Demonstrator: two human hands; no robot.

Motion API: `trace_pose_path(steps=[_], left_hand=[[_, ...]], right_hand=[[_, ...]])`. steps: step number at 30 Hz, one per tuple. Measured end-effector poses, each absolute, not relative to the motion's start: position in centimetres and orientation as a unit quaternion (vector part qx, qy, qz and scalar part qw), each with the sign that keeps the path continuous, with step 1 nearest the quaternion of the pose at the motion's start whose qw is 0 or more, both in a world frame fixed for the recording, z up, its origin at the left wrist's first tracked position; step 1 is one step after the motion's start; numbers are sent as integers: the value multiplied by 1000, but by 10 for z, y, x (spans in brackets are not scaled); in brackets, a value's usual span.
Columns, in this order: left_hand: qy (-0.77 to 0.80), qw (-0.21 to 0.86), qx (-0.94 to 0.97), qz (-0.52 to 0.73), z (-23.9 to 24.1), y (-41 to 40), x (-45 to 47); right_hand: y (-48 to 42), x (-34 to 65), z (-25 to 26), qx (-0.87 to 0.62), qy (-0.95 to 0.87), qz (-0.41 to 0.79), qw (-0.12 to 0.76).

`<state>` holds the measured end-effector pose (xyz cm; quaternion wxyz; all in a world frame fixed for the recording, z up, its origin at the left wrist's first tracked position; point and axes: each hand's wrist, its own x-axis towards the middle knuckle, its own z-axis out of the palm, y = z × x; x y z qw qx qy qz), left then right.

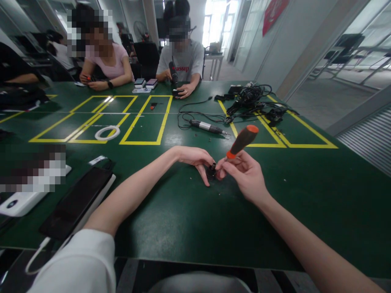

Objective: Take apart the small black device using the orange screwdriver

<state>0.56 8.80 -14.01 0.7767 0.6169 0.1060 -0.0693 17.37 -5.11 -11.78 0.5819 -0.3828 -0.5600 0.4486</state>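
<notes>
Near the middle of the green table, my left hand has its fingers curled over a small dark part and steadies it on the tabletop. Beside it, my right hand pinches the shaft of a screwdriver with an orange and black handle. The handle tilts up and to the right, above my fingers. Its lower end points toward the dark part; my fingers hide the tip, so I cannot tell whether it touches.
An electric screwdriver with a cord lies beyond my hands, left of tangled black cables. A white tape roll and a phone on a power bank are at left. Across the table, a person holds a black power tool.
</notes>
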Motion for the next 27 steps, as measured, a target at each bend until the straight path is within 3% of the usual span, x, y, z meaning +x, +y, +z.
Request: trace_pose_path(steps=[27], left_hand=[[74, 783, 615, -56, -134, 84, 8]], right_hand=[[-51, 173, -117, -371, -563, 451, 585]])
